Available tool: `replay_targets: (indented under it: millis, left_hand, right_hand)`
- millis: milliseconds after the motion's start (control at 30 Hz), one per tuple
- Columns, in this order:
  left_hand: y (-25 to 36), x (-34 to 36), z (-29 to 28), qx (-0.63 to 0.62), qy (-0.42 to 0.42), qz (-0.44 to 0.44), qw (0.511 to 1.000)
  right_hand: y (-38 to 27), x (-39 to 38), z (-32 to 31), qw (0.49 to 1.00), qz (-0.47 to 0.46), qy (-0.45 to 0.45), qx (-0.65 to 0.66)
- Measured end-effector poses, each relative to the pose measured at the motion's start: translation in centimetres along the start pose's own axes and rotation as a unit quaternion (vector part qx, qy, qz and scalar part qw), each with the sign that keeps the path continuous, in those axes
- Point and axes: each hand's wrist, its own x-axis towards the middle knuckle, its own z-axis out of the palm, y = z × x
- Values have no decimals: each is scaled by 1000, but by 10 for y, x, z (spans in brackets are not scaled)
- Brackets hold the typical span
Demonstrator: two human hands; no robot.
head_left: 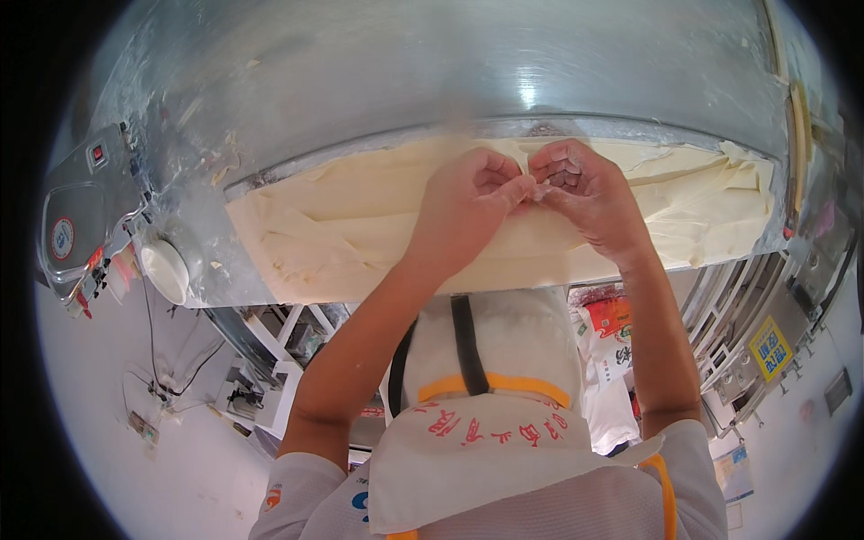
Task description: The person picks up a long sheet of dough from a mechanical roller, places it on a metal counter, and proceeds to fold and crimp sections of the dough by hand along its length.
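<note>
A wide sheet of pale cream dough lies along the near edge of the metal worktable, wrinkled and folded over in places. Above its middle, my left hand and my right hand meet at the fingertips. Both have curled fingers, with thumb and forefinger pinched together. A small whitish bit shows where the thumbs come close, too small to name. Flour dusts the fingers of my right hand. What the pinched fingers hold, if anything, is mostly hidden.
The metal table stretches away beyond the dough, with scattered flour and scraps. At the left edge stand a grey box-shaped appliance and a white bowl. Long sticks lie at the right edge. White-and-red sacks sit below the table.
</note>
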Motion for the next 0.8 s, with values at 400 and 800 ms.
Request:
replay_targets:
  millis: [400,800]
  left_hand:
    - [-4,0,6,-23,79,-28,996]
    - [-14,0,11,-77,45,18,996]
  right_hand:
    - [4,-5,12,988,-24,81,-128]
    - [4,3,-3,985,-75,38,-153]
